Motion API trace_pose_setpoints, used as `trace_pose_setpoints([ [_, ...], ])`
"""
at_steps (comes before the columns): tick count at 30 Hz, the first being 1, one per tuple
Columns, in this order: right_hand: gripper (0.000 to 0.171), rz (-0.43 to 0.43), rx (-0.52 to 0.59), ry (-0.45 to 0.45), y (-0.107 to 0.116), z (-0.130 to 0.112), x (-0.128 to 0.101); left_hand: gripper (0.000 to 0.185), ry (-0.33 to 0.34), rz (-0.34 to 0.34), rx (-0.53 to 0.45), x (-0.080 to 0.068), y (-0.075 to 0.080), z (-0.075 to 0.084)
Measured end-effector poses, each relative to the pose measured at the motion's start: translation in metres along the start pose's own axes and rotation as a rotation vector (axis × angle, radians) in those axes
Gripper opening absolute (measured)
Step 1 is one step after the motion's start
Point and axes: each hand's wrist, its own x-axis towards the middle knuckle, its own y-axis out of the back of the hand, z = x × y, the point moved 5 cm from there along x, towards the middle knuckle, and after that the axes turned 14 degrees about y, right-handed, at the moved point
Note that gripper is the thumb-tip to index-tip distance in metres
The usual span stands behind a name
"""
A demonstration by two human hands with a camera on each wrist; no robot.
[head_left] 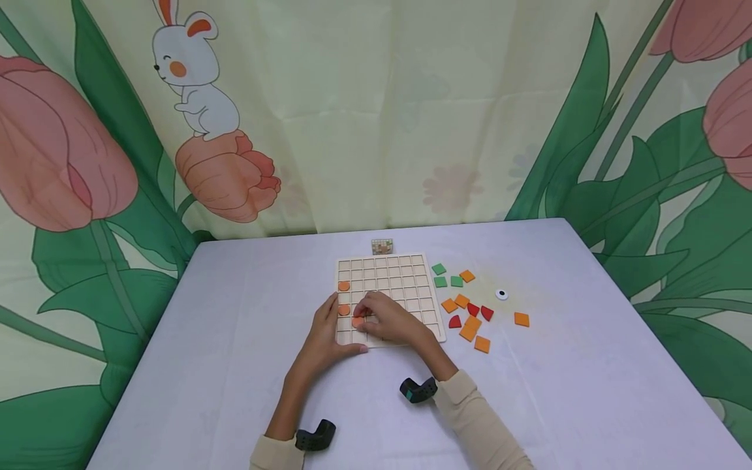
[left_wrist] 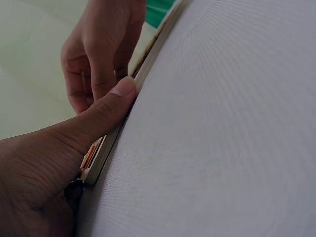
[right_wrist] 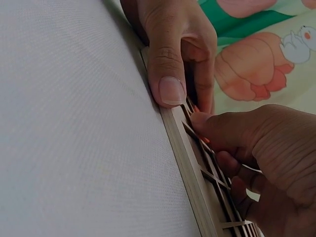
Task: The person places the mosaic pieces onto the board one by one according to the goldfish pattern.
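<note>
A pale wooden grid board [head_left: 411, 292] lies flat on the table. My left hand [head_left: 320, 343] holds its near left corner, fingers along the left side and thumb on the front edge. The thumb of this left hand [left_wrist: 54, 153] presses the board's edge in the left wrist view. Over the lower left squares, my right hand [head_left: 390, 320] pinches an orange disc [head_left: 357, 322] between thumb and fingers, right at the grid. In the right wrist view the right hand's [right_wrist: 276, 148] fingertips mostly hide that disc. Two more orange discs, one upper [head_left: 344, 286] and one lower [head_left: 344, 310], sit in the left column.
Right of the board lie loose green squares [head_left: 456, 281], orange squares [head_left: 482, 344] and red quarter-round pieces [head_left: 455, 322]. A white disc with a dark centre [head_left: 501, 294] lies beyond them. A small patterned box [head_left: 382, 247] stands behind the board, before a printed curtain [head_left: 364, 130].
</note>
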Motion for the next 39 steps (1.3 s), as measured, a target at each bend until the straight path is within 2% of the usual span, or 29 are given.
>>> trace_pose_setpoints([
  [14,0.019,-0.012,0.001,-0.028,-0.0019,0.0024,-0.0019,0.130,-0.001,-0.003,-0.008,-0.0013,-0.0018,-0.0008],
  [39,0.020,-0.006,-0.016,-0.014,-0.0014,0.0004,-0.0017,0.129,-0.010,0.016,-0.004,0.0006,-0.0007,-0.0006],
])
